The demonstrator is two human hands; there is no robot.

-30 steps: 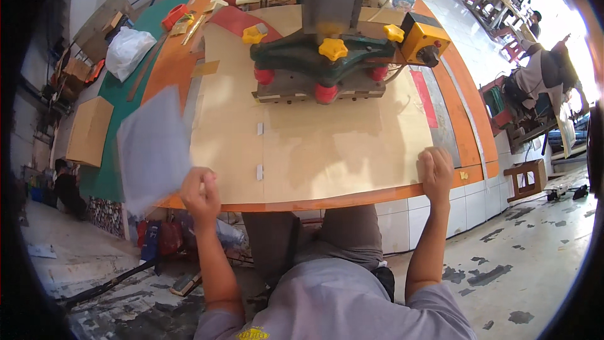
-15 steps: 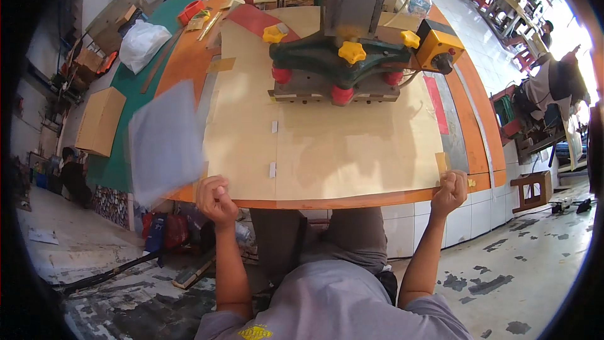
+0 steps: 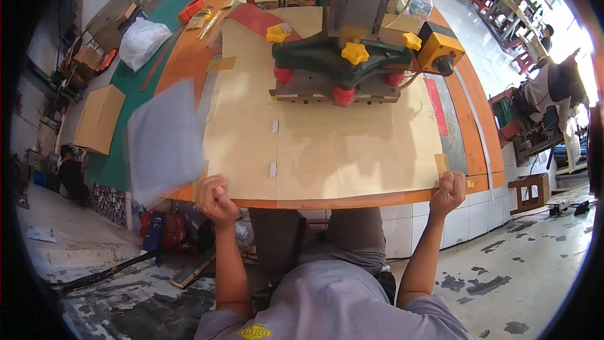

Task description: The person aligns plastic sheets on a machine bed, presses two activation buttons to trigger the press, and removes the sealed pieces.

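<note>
1. Left hand (image 3: 217, 200) at the near left corner of the cream sheet (image 3: 352, 164), with fingers curled in; cannot tell whether clamped on the edge or only resting against it.
2. Right hand (image 3: 448, 190) at the near right corner, just below a yellow tape tab (image 3: 441, 163); fingers likewise curled, and again cannot tell whether pinched on the sheet.
3. Cream sheet flat on the orange table (image 3: 477, 132), ahead of both hands and between them, near edge running left to right from one to the other. Long axis hard to judge, with the far part behind the press head (image 3: 314, 56); neither hand clearly nearer.
4. Smooth, matt, paper-like surface with a fine straight line leading away from the body and small white rectangles (image 3: 272, 169) along it.
5. Straight ahead, over the sheet: green painted metal in a branching shape, with yellow star-shaped knobs (image 3: 355, 53), rounded red feet (image 3: 343, 95) and a flat grey plate (image 3: 302, 88) beneath.
6. Left of the left hand: cloudy plastic (image 3: 165, 141), roughly rectangular and aslant.
7. Farther left, on a green mat (image 3: 110, 170): crumpled white bag (image 3: 143, 44), square-edged cardboard box (image 3: 99, 119).
</note>
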